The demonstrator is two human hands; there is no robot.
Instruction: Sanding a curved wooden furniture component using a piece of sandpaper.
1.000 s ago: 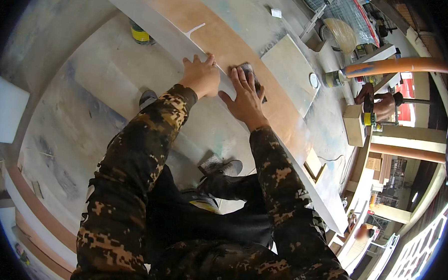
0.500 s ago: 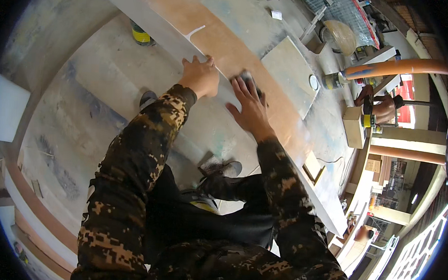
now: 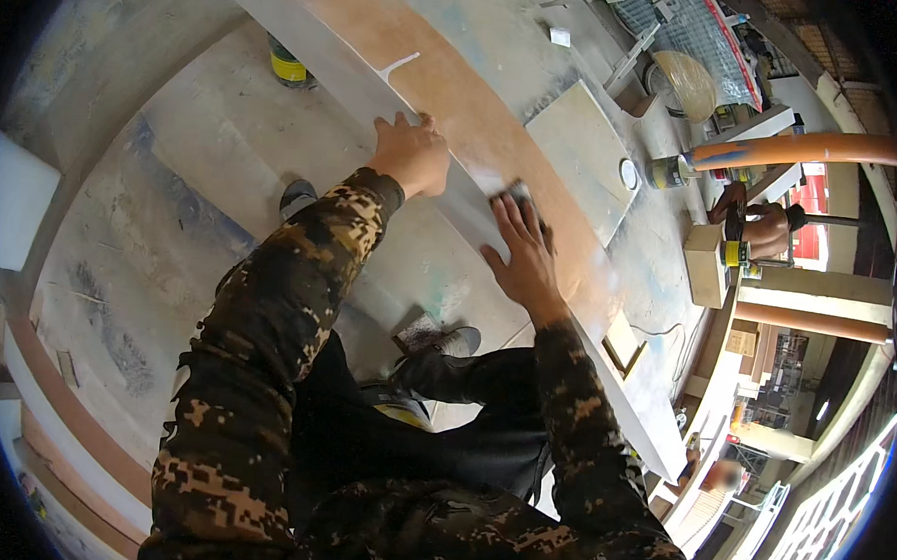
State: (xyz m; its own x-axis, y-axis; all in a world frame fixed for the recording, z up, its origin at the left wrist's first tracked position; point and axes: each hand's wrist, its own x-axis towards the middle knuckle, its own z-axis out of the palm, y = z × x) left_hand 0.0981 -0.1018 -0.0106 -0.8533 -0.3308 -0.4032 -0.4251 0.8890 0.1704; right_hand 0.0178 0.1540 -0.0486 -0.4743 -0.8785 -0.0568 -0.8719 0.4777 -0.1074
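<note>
A long board with a brown face (image 3: pixel 433 69) and a pale grey side runs diagonally from the far left down to the near right. My left hand (image 3: pixel 414 158) grips the board's upper edge, its fingers curled over the rim. Farther along to the right, my right hand (image 3: pixel 527 263) presses a dark sanding block (image 3: pixel 534 212) onto the brown face. Its fingers lie over the block, and the thumb rests apart by the grey side. A whitish patch shows on the face beside the block; a white streak (image 3: pixel 402 62) crosses it farther left.
A yellow-banded can (image 3: pixel 289 71) stands behind the board at left. Beyond the board lie a flat pale panel (image 3: pixel 579 151) with a round lid (image 3: pixel 628 174) and another can (image 3: pixel 665 171). A person (image 3: pixel 768 232) sits at far right. A white block (image 3: pixel 13 206) is at far left.
My right hand and the sanding block have slid along the board to the right and toward me. My left hand keeps its hold on the edge.
</note>
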